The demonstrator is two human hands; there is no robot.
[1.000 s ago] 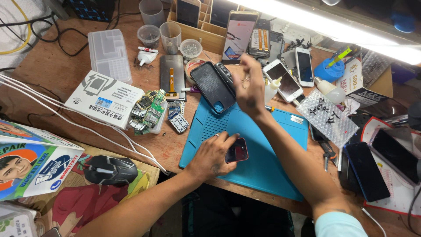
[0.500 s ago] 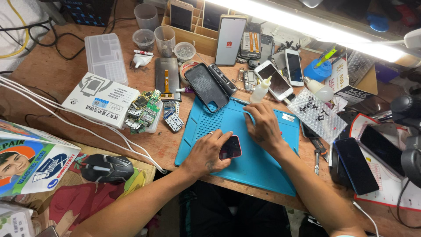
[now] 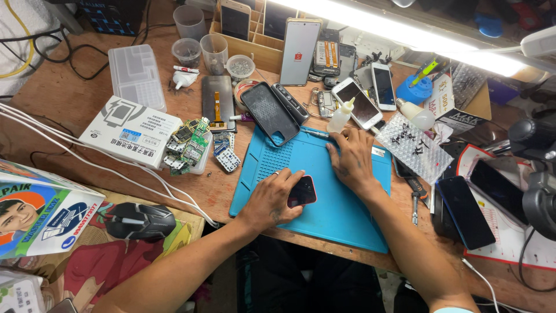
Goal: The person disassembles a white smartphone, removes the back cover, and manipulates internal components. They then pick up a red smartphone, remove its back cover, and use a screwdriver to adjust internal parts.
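Note:
My left hand (image 3: pixel 271 200) rests on the blue silicone work mat (image 3: pixel 341 214) and grips a small dark red device (image 3: pixel 302 192) by its left side. My right hand (image 3: pixel 350 159) lies flat on the mat's upper part, palm down, with the fingertips at a thin metal tool (image 3: pixel 315 133) along the mat's top edge. I cannot see anything held in that hand. A dark phone (image 3: pixel 269 113) lies tilted just beyond the mat's top left corner, and a small white squeeze bottle (image 3: pixel 340 116) stands beside it.
Several phones (image 3: pixel 365 104) and a wooden rack (image 3: pixel 255 46) fill the back of the bench. Circuit boards (image 3: pixel 191 145), a white box (image 3: pixel 130 132) and white cables (image 3: pixel 87 162) lie left. A black mouse (image 3: pixel 139 220) sits at front left, a dark phone (image 3: pixel 466 211) and screwdriver (image 3: pixel 414 200) right.
My right hand has drawn back from the dark phone at the back and come down flat onto the mat. My left hand has kept its hold on the red device.

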